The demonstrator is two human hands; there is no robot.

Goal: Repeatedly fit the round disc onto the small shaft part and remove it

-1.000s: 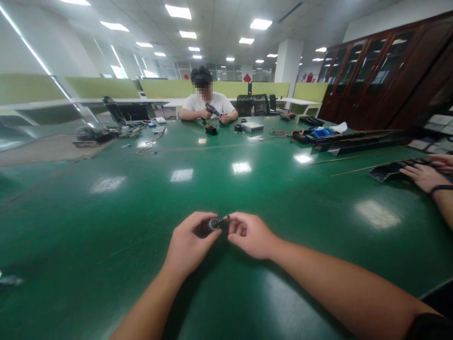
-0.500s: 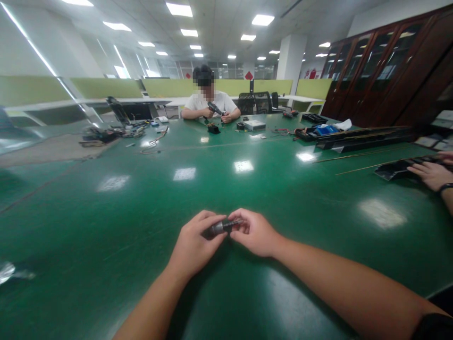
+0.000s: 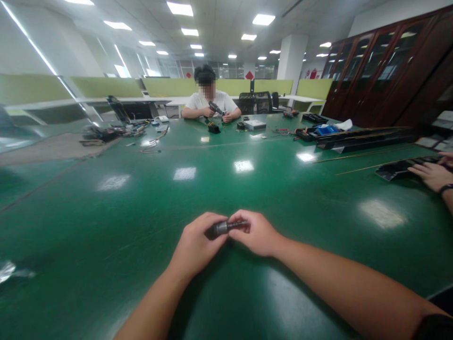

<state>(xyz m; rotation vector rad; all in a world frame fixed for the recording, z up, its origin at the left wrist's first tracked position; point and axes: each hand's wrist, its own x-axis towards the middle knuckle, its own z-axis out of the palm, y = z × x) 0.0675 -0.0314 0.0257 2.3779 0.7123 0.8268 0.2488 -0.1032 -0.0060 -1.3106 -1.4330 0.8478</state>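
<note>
Low over the green tabletop, my left hand is closed around a dark cylindrical part with a grey metal collar. A thinner ribbed shaft sticks out of the collar toward the right. My right hand pinches this shaft, thumb below and fingers above, close against the collar. The left end of the part is hidden in my left palm. Its exact kind cannot be made out.
Across the table a person holds a power drill. At the right edge, another person's hand rests on a black channel. Thin rods lie nearby. Crumpled foil is at the left edge.
My right hand's fingers have shifted slightly on the shaft, and more of the shaft shows between them. The left hand keeps its hold, moved only slightly.
</note>
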